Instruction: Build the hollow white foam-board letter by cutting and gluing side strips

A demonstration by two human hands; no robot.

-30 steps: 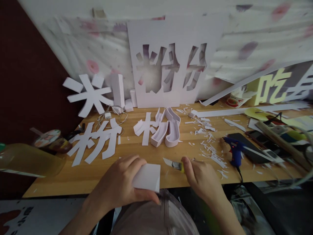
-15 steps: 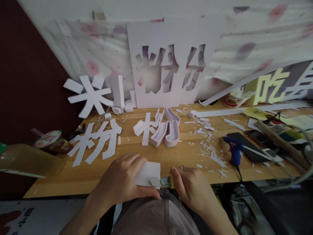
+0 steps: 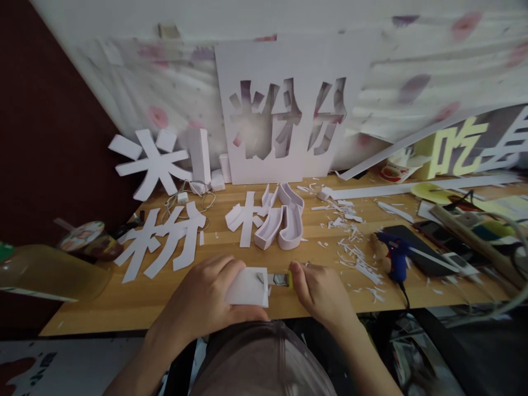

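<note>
My left hand (image 3: 212, 294) is closed on a small white foam board piece (image 3: 247, 287), its thumb along the lower edge. In my right hand (image 3: 319, 286) is a utility knife (image 3: 284, 280) with a yellow part at the grip. Its blade reaches left to the piece's right end, where a thin sliver curls up. Just beyond my hands stand white character parts with raised walls (image 3: 291, 225) on the table (image 3: 223, 264). A flat white cut-out character (image 3: 165, 239) lies to their left.
Foam scraps (image 3: 355, 253) litter the right of the table, beside a blue glue gun (image 3: 394, 256) and a dark phone (image 3: 429, 258). A bottle (image 3: 53, 272) lies at the left. A white stencil board (image 3: 264, 165) leans at the back, near a large white character (image 3: 154, 162).
The knife and my right hand have moved up, away from my body, along the piece's end. My left hand and the piece have shifted slightly up too.
</note>
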